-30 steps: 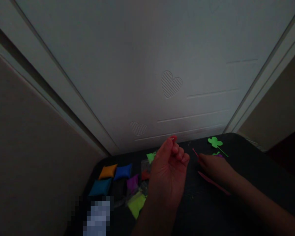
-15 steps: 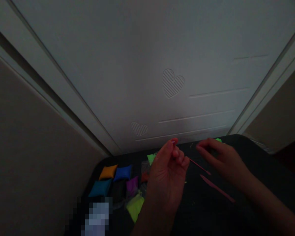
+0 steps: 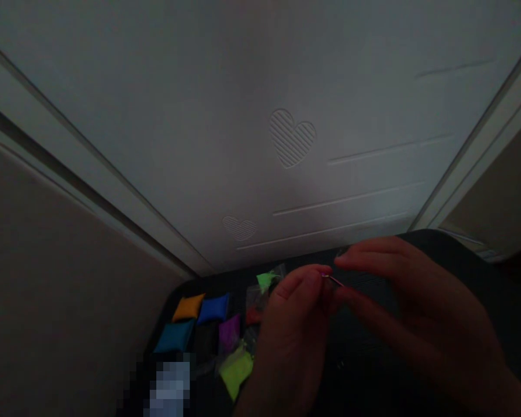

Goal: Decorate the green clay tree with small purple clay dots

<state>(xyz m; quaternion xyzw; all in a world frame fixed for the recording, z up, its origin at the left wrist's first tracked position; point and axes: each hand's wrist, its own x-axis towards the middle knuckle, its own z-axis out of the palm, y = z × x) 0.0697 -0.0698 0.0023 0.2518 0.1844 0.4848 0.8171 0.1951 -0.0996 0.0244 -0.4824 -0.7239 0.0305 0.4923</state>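
Observation:
My left hand [image 3: 297, 324] is closed in a pinch, thumb against fingertips, low in the middle of the view. At its fingertips shows a tiny pale-purple piece [image 3: 324, 275], too small and dark to name. Close by on the right, my right hand [image 3: 417, 307] has its thumb and fingers apart, with no object seen between them. Its thumb tip is by the left fingertips; whether they touch, I cannot tell. A thin pinkish stick [image 3: 336, 281] shows between the two hands, mostly hidden by them.
On the dark table [image 3: 351, 370] lie orange [image 3: 189, 307], blue [image 3: 213, 309], teal [image 3: 175, 336] and purple [image 3: 229, 333] packets. A yellow packet [image 3: 237, 370] and a green one [image 3: 265, 281] lie nearer my left hand. A white panel with carved hearts [image 3: 292, 139] rises behind.
My right hand has moved left and closer, up to the left fingertips, with its fingers spread wider. It now covers the pink knife-shaped tool on the table. My left hand has lowered slightly.

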